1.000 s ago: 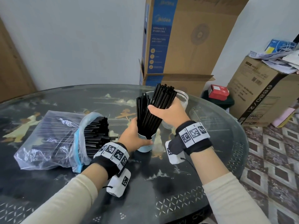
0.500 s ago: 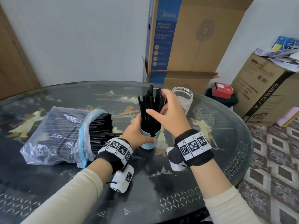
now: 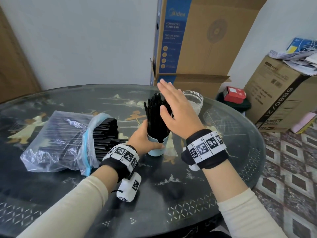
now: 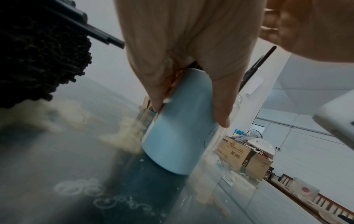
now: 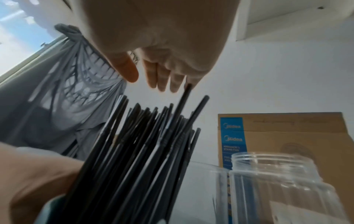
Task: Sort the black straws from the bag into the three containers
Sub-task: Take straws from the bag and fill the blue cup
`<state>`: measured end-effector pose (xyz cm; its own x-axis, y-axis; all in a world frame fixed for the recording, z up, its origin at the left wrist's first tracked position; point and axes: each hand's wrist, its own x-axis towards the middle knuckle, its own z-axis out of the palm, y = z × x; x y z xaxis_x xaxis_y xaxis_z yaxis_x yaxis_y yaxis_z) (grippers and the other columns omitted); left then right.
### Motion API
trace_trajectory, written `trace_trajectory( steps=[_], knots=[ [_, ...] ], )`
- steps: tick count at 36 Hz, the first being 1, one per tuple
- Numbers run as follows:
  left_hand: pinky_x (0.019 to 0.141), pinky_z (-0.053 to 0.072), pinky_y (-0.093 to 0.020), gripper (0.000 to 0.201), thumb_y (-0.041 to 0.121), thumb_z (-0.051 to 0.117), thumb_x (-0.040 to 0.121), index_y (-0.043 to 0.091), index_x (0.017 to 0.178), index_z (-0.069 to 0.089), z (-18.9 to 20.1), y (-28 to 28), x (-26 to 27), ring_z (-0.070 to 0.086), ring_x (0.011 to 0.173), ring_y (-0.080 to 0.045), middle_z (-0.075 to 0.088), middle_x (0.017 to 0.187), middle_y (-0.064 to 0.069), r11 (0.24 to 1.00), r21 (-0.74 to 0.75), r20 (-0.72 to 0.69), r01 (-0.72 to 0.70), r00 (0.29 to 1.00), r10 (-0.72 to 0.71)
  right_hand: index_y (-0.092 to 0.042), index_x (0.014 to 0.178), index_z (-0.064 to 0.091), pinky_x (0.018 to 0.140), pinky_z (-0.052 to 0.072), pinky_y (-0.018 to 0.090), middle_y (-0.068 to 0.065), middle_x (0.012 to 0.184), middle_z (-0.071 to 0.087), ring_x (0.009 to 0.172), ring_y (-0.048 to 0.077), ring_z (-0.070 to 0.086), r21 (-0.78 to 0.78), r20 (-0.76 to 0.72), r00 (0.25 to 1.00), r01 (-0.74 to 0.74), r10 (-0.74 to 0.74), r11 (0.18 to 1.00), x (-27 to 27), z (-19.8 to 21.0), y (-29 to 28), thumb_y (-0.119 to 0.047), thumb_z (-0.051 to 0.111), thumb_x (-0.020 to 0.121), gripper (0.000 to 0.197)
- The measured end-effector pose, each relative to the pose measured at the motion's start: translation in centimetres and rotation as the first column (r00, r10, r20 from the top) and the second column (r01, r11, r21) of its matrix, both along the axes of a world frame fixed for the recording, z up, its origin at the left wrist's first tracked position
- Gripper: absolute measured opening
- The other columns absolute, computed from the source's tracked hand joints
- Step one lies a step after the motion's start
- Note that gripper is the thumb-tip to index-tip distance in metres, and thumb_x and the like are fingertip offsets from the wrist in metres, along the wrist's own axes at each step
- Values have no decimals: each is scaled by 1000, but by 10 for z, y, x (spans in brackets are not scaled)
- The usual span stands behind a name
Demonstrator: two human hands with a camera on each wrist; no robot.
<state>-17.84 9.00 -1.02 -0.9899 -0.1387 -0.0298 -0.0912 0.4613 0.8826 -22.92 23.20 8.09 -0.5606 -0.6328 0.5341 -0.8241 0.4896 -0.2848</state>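
One blue cup (image 3: 155, 148), gripped by left hand (image 3: 143, 137), is top-heavy w/ straws (image 3: 155, 117); flat, released right hand (image 3: 178, 114) could knock it over mid-tabletop (image 3: 171, 194).

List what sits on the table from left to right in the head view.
Plastic bag of black straws → left hand gripping the blue cup of straws → open right hand → clear jar.

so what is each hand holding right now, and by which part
The left hand grips the light blue cup of black straws around its side wall. The right hand is flat and holds nothing.
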Motion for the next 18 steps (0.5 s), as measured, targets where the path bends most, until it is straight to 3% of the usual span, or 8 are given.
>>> trace_trajectory(
  steps=[6, 11, 16, 18],
  knots=[
    [85, 38, -26, 91, 24, 86, 66, 23, 138, 31, 0, 4, 2, 46, 104, -8, 51, 118, 11, 999, -8, 13, -31, 999, 31, -16, 147, 40, 121, 13, 36, -1, 152, 40, 143, 16, 31, 231, -63, 998, 38, -24, 972, 2, -6, -8, -22, 38, 101, 47],
    [88, 38, -26, 95, 18, 85, 67, 20, 141, 25, 1, 9, 5, 48, 118, -15, 47, 123, 8, 997, 53, 33, -51, 998, 49, -16, 143, 45, 119, 16, 38, 0, 148, 46, 141, 18, 35, 121, -108, 992, 73, -60, 990, 4, -4, -9, -24, 39, 99, 46],
    [100, 24, -17, 129, 6, 84, 68, 12, 149, -17, 11, 12, 16, 25, 125, -2, 23, 133, 14, 993, 115, 55, 5, 998, -12, -10, 137, 51, 112, 24, 19, 3, 142, 49, 134, 14, 41, -145, -46, 998, 25, -32, 989, 22, 2, -11, -18, 47, 97, 41],
    [109, 22, -22, 129, 4, 81, 68, 14, 148, -20, 8, 8, 24, 19, 138, -7, 17, 148, 6, 996, 81, 55, -32, 998, 28, -8, 129, 55, 106, 34, 19, 4, 130, 54, 123, 16, 48, -251, -23, 1000, 11, -17, 968, 33, 1, -13, -14, 50, 95, 35]
  ],
)
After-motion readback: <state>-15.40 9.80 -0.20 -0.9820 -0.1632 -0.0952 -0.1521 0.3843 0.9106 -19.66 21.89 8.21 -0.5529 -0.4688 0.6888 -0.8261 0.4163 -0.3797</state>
